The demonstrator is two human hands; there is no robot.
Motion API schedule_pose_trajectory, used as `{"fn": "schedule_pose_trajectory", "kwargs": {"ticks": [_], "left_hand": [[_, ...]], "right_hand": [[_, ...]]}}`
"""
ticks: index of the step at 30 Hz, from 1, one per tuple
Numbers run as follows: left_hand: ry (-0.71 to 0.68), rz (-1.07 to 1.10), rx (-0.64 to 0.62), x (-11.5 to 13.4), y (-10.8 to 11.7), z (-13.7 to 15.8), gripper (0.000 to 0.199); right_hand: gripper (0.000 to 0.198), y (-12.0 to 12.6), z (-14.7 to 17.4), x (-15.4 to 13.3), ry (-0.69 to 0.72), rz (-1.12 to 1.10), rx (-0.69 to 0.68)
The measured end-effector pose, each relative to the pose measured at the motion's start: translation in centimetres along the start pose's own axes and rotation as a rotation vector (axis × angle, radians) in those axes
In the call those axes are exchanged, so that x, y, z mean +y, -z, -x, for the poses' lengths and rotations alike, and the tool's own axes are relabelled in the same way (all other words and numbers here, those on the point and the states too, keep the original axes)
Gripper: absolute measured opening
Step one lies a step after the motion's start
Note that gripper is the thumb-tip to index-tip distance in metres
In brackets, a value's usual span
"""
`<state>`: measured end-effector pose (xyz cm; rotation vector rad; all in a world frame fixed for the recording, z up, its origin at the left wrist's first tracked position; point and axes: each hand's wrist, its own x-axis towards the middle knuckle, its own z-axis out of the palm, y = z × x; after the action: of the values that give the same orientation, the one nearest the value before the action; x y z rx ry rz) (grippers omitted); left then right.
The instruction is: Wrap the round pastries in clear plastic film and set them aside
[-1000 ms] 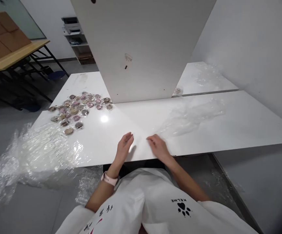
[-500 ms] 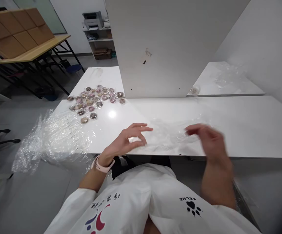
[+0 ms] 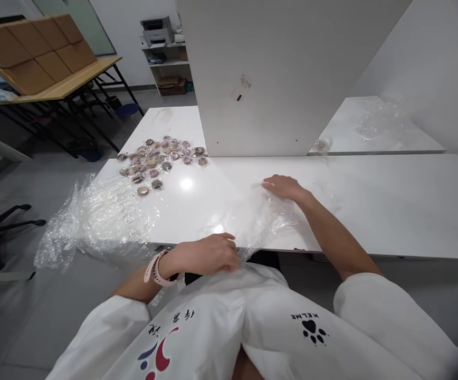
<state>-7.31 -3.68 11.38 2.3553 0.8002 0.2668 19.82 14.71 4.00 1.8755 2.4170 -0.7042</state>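
A crumpled sheet of clear plastic film (image 3: pixel 266 224) lies on the white table, running down to its front edge. My left hand (image 3: pixel 209 254), with a pink watch band on the wrist, is at that edge, its fingers curled in at the film's near end. Farther back, my right hand (image 3: pixel 282 187) reaches in from the right, fingers together and bent down onto the film's far part. Its fingertips are partly hidden by the glare of the plastic. The film stretches between both hands.
Several small round wrapped items (image 3: pixel 153 158) are spread on the table's left side. A heap of clear plastic packaging (image 3: pixel 110 211) hangs over the left front corner. A tall white panel (image 3: pixel 260 79) stands at the back. More clear plastic (image 3: pixel 387 124) lies behind, at right.
My left hand has come down toward the front edge and its fingers have curled. My right hand has moved left and farther back. The film has shifted and now reaches over the edge.
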Motion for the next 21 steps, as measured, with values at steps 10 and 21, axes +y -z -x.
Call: {"fn": "schedule_pose_trajectory", "kwargs": {"ticks": [10, 21], "left_hand": [[0.390, 0.030, 0.164, -4.8, 2.7, 3.2, 0.038], [0.209, 0.115, 0.448, -4.7, -6.3, -3.0, 0.033]], "right_hand": [[0.059, -0.7, 0.9, 2.6, -0.068, -0.072, 0.225], [0.020, -2.3, -2.0, 0.6, -0.052, -0.276, 0.147]]}}
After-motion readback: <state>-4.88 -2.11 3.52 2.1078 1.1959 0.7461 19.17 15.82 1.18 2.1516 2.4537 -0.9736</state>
